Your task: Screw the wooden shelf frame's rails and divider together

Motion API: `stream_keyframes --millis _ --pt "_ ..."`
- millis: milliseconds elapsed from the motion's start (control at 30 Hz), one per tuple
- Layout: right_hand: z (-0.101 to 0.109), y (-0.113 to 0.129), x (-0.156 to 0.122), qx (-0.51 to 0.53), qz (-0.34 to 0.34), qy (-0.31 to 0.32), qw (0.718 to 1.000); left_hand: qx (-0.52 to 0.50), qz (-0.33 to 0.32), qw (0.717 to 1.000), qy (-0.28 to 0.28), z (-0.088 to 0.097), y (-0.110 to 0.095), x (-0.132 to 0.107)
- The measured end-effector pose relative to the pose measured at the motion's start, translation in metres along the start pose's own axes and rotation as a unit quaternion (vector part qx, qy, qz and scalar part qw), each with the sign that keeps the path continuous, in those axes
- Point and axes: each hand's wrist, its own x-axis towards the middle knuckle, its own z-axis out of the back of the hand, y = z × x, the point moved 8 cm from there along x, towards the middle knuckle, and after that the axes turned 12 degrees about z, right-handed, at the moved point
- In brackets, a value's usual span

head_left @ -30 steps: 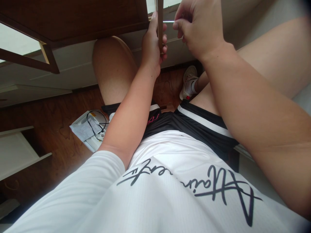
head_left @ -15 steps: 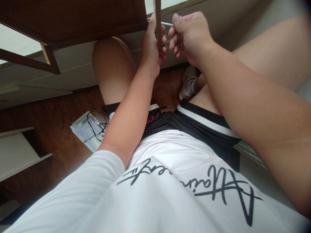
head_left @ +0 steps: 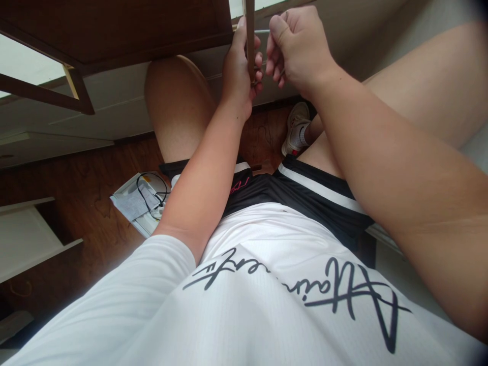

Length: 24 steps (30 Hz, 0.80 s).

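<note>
At twelve o'clock, the left hand [head_left: 236,67] clamps one wooden bar [head_left: 250,43], long axis twelve-to-six; at one o'clock, the right hand [head_left: 300,48] pinches one thin rod [head_left: 262,31], long axis nine-to-three, exposed part pointing nine o'clock, toward the bar.

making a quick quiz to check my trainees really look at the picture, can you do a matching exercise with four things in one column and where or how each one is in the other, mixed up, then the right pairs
Things:
1. narrow brown wooden bar
2. thin shiny metal rod
3. thin black looped cable
4. pale beige shoe

Place or state:
A. lying over a shallow white box
B. gripped by the left hand
C. worn over a white sock
D. held in the right hand

Pairs: 1-B, 2-D, 3-A, 4-C
</note>
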Motion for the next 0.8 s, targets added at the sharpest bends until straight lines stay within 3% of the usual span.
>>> stream_keyframes --millis 133,267,433,600,800 --pt "0.007 0.006 0.003 -0.068 0.066 -0.006 0.995 0.016 0.001 1.0 -0.007 -0.001 -0.002 -0.003" --pt "0.008 0.005 0.002 -0.064 0.066 -0.008 0.996 0.01 -0.002 1.0 -0.011 -0.001 -0.001 -0.005" --pt "-0.003 -0.003 -0.004 0.029 -0.028 0.008 0.999 0.01 -0.015 1.0 0.01 -0.002 0.0 0.0" --pt "-0.009 -0.018 -0.01 0.111 -0.144 0.022 0.983 0.012 -0.019 1.0 0.016 -0.002 0.001 0.005" --pt "-0.006 -0.021 -0.01 0.106 -0.161 -0.004 0.981 0.003 -0.011 1.0 0.012 -0.002 0.001 0.004"
